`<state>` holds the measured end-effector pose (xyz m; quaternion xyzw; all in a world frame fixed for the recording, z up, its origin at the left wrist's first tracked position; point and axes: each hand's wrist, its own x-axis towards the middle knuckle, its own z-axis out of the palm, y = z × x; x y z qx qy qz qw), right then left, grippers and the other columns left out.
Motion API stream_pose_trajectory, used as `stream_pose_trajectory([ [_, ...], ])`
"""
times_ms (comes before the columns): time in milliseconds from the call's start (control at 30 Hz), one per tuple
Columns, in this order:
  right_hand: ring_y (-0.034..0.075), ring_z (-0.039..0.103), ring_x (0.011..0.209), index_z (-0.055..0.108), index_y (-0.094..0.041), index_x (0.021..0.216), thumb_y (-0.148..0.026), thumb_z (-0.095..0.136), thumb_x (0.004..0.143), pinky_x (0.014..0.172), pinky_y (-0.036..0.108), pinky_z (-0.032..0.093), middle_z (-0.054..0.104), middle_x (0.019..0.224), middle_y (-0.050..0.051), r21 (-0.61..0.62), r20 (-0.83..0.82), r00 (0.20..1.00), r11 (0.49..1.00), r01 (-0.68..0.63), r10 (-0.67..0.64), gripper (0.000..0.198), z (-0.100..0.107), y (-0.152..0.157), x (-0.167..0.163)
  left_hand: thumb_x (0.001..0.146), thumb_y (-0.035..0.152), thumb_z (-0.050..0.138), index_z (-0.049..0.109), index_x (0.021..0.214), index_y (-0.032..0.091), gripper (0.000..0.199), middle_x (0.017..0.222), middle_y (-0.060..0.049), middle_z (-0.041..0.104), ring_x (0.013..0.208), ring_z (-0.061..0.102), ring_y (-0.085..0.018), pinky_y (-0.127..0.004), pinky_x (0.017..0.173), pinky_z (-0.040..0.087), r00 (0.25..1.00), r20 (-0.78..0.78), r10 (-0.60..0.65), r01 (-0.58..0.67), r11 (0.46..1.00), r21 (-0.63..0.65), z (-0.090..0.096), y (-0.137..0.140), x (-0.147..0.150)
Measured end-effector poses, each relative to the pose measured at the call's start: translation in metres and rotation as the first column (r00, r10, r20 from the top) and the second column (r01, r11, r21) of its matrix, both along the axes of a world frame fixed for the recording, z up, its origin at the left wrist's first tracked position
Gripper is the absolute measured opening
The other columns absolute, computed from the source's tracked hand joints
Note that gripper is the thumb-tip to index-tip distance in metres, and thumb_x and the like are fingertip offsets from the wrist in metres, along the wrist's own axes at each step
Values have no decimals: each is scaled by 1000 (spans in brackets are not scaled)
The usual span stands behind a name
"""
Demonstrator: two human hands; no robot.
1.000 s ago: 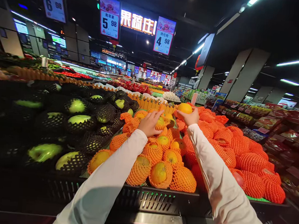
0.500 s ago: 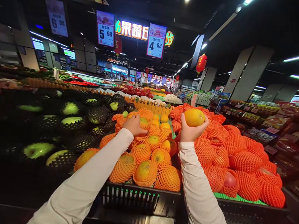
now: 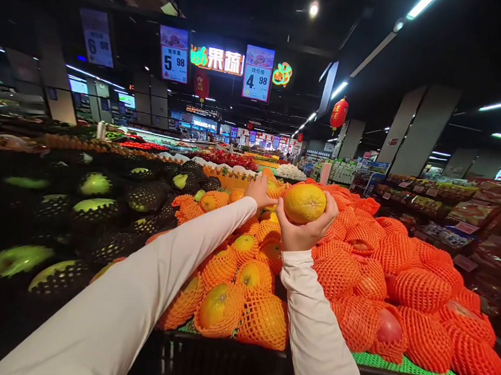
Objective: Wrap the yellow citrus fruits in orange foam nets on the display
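My right hand (image 3: 301, 232) is wrapped around a bare orange (image 3: 305, 203), raised above the fruit, its dimpled end facing me. Just left of it, my left hand (image 3: 259, 191) grips another orange (image 3: 273, 184), which sits in an orange foam net and is partly hidden behind the fingers. Below both hands lies a heap of netted oranges (image 3: 219, 306) in a black crate. My left forearm crosses over the left part of this heap.
Green apples (image 3: 95, 204) in black nets fill the left side. Red-netted fruit (image 3: 420, 282) is piled on the right, over a green mat (image 3: 410, 367). Price signs (image 3: 258, 72) and a red lantern (image 3: 339, 113) hang overhead. Packaged-goods shelves (image 3: 432, 193) stand farther right.
My left hand has moved right and up from the heap with the netted orange, close to my right hand. My right hand has shifted left with its orange, which has turned end-on.
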<state>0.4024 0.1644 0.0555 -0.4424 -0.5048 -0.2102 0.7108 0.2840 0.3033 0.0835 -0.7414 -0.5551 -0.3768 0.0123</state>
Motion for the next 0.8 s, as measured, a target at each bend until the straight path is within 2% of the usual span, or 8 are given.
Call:
stream_pose_trajectory([
  [67,40,42,140,13,-22,148,-51,67,82,117,66,35,38,143,23,15,22,1000,1000,3,-4,90,0,0,2,71,51,79,38,147,10,96,141,-26,56,131,55,-40,-47,106,46,990,144,13,8,990,-143,-9,21,12],
  [133,38,43,140,14,-23,146,-50,69,83,118,64,36,39,142,22,51,28,999,999,16,-17,87,0,0,6,71,52,79,31,152,9,102,144,-29,53,135,53,-40,-46,108,45,980,199,14,28,978,-205,-20,37,20],
  [267,37,50,133,24,-24,142,-49,71,82,112,62,44,45,136,20,145,-98,988,981,131,-118,80,5,4,12,73,48,80,16,161,15,113,156,-31,34,143,44,-42,-46,115,38,991,128,-24,50,977,-205,-39,61,25],
  [367,37,54,129,30,-24,139,-49,72,80,109,62,46,49,131,18,184,-163,977,969,167,-138,77,6,11,13,71,44,82,30,157,22,103,160,-26,26,142,41,-47,-51,114,37,999,32,-24,30,974,-224,-48,75,23],
  [500,36,54,127,34,-23,137,-48,75,76,108,62,46,50,132,16,232,-172,982,965,122,-82,78,3,17,13,68,38,84,43,145,10,92,157,-27,30,142,39,-46,-50,115,36,1000,-23,-14,9,978,-207,-55,87,20],
  [600,35,54,126,33,-22,137,-46,74,76,108,62,44,49,132,16,217,-153,987,972,89,-56,77,1,16,12,75,55,76,49,138,3,85,152,-31,39,143,35,-45,-50,118,29,999,-29,25,-31,975,-218,-55,87,18],
  [667,36,54,127,32,-22,138,-46,74,77,108,63,44,48,132,17,192,-144,988,978,77,-49,77,1,14,11,81,67,62,56,131,3,82,149,-32,43,143,37,-45,-52,118,27,998,-15,65,-67,964,-256,-49,85,15],
  [800,37,51,129,30,-22,138,-46,72,77,109,65,42,46,134,18,156,-150,988,986,58,-34,77,3,13,10,93,69,39,64,124,5,75,148,-30,47,141,43,-42,-50,116,31,993,33,113,-101,959,-267,-17,76,6],
])
